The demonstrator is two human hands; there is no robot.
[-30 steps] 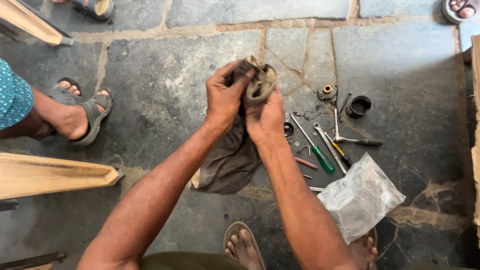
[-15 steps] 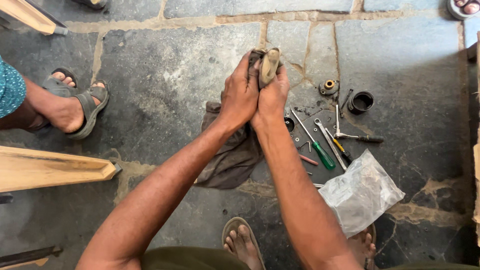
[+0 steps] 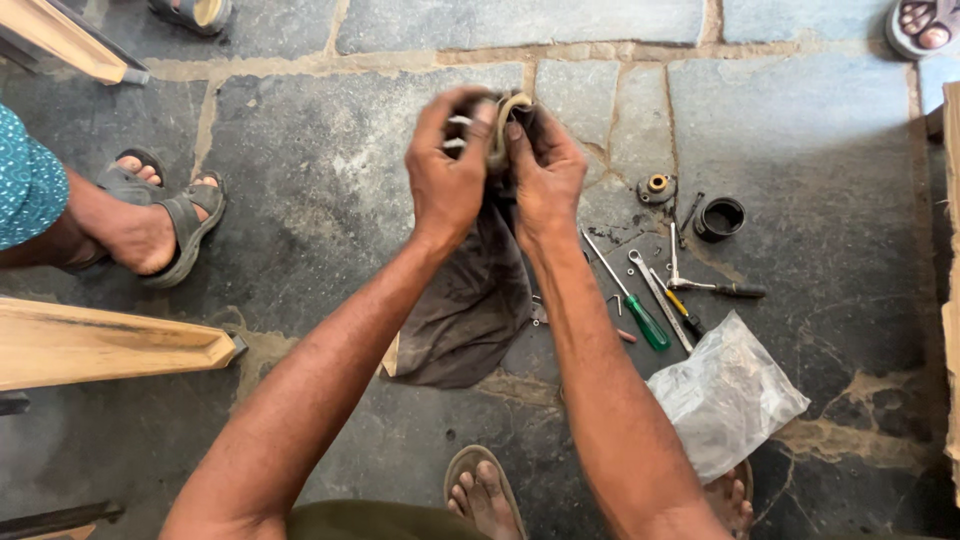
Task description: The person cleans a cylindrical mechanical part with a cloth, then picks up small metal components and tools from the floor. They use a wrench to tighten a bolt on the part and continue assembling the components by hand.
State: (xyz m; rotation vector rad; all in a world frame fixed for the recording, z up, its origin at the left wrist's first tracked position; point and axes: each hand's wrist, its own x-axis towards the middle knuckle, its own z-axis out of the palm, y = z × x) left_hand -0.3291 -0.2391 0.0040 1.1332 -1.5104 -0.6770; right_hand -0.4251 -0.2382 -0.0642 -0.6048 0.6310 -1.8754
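Both hands are gripping a small metal ring [image 3: 497,128] through a dark rag [image 3: 470,300] above the floor; left hand [image 3: 447,180] and right hand [image 3: 545,175] fingers clamped on it. Rigid, likely greasy; best held by its rim.

Both hands raised together, left hand [image 3: 447,180], right hand [image 3: 545,175], fingers curled

A: What's where?
B: I see hands [image 3: 450,180] [image 3: 545,175] side by side, part [image 3: 497,125] between them, rag [image 3: 470,300] hanging below.
A: Right side?
B: Screwdriver [image 3: 635,305], wrench [image 3: 660,300] on floor [image 3: 330,190]; bag [image 3: 725,395] nearer me; ring [image 3: 720,218] beyond.
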